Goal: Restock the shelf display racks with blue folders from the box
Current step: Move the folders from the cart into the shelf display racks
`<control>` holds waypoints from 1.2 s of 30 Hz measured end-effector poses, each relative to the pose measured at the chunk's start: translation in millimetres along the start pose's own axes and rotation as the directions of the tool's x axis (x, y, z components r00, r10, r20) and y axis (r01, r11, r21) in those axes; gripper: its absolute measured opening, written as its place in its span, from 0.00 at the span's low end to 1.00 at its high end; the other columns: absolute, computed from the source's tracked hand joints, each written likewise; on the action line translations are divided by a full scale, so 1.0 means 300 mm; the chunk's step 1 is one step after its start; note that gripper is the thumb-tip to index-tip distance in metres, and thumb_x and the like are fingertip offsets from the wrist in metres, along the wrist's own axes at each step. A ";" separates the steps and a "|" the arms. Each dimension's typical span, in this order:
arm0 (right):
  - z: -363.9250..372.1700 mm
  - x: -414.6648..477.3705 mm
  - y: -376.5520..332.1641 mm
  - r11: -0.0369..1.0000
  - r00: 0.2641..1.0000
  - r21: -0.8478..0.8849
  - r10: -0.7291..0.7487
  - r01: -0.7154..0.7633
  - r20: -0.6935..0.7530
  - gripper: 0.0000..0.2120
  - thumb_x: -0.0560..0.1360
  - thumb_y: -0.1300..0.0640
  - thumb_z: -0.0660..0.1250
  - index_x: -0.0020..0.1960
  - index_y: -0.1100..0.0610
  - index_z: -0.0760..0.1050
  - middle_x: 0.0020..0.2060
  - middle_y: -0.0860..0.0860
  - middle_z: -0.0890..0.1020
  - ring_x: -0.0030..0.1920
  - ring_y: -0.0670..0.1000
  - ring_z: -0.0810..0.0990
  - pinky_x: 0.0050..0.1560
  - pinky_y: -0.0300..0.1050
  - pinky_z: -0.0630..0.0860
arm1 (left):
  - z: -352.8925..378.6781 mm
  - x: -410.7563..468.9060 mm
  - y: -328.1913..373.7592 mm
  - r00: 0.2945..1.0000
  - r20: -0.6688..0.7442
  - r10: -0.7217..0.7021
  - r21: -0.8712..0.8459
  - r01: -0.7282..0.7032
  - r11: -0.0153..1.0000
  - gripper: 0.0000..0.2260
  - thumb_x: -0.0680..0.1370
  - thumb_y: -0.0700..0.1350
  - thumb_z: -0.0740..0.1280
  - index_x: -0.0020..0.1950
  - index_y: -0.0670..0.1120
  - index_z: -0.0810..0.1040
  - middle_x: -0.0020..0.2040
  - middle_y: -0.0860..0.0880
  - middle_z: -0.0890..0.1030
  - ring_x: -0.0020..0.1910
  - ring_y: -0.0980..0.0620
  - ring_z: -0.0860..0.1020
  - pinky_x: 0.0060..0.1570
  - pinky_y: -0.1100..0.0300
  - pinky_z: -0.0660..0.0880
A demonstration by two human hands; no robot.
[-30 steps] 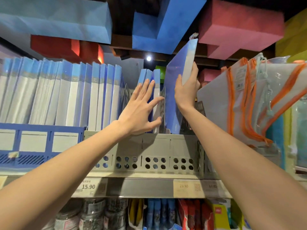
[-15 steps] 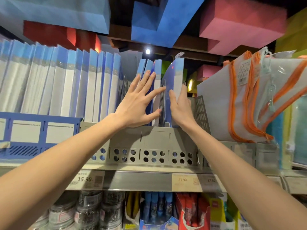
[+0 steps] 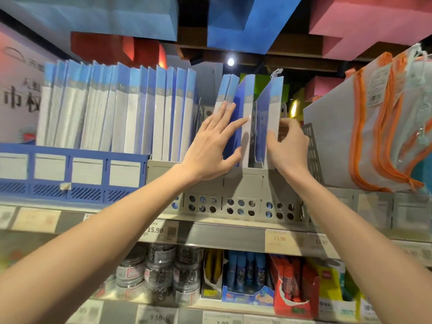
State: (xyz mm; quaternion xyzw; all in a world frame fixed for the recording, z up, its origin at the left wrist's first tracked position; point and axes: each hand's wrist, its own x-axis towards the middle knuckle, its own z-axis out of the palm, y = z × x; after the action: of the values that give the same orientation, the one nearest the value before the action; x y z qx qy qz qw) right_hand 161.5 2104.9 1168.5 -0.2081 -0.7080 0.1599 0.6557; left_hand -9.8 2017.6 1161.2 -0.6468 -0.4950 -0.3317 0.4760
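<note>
Since a second ago the blue folder [image 3: 268, 108] has sunk into a slot of the grey rack [image 3: 243, 183] on the shelf. It stands there leaning slightly left, and the right hand [image 3: 288, 146] has slid down with it, thumb and curled fingers pinching its near edge. The left hand [image 3: 212, 148] stays spread wide, straight fingers pressed flat against the neighbouring folders [image 3: 243, 101] one slot to the left.
</note>
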 end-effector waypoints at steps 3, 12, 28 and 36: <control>-0.002 -0.030 -0.034 0.987 0.962 -0.047 -0.161 0.155 -0.218 0.14 0.77 0.61 0.66 0.62 0.59 0.72 0.59 0.55 0.75 0.57 0.47 0.72 0.57 0.31 0.71 | -0.036 -0.041 0.034 0.999 -0.027 -0.030 -0.117 0.026 0.993 0.27 0.78 0.49 0.65 0.77 0.45 0.68 0.81 0.43 0.59 0.82 0.47 0.53 0.77 0.53 0.57; 0.181 -0.224 -0.292 0.932 0.930 0.072 -0.347 0.356 -0.119 0.08 0.75 0.63 0.62 0.54 0.61 0.75 0.48 0.53 0.80 0.49 0.51 0.79 0.49 0.52 0.77 | -0.290 -0.262 -0.036 0.922 -0.200 -0.332 -0.293 0.267 0.918 0.15 0.78 0.43 0.63 0.64 0.42 0.78 0.60 0.47 0.83 0.60 0.53 0.79 0.61 0.53 0.76; 0.864 -0.998 -0.938 0.881 0.970 0.472 -0.131 0.019 0.206 0.05 0.79 0.60 0.63 0.52 0.55 0.76 0.43 0.45 0.82 0.43 0.41 0.80 0.44 0.34 0.74 | -1.117 -1.030 -0.363 0.722 -0.241 -0.649 -0.400 0.535 0.744 0.09 0.80 0.49 0.60 0.50 0.48 0.79 0.41 0.52 0.85 0.43 0.53 0.85 0.47 0.45 0.80; 1.139 -1.352 -1.265 0.764 0.899 0.626 -0.153 -0.155 0.410 0.07 0.82 0.55 0.60 0.53 0.53 0.76 0.44 0.48 0.83 0.44 0.49 0.83 0.44 0.51 0.81 | -1.485 -1.436 -0.530 0.676 -0.223 -0.702 -0.212 0.669 0.712 0.09 0.82 0.45 0.60 0.50 0.44 0.79 0.40 0.52 0.84 0.42 0.51 0.85 0.43 0.44 0.81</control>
State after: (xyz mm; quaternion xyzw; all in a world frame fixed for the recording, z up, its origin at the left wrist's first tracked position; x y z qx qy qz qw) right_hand -189.1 1589.0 977.8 0.0709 -0.7377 0.4362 0.5104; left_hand -268.0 1466.3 964.7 -0.3840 -0.6071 -0.6037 0.3458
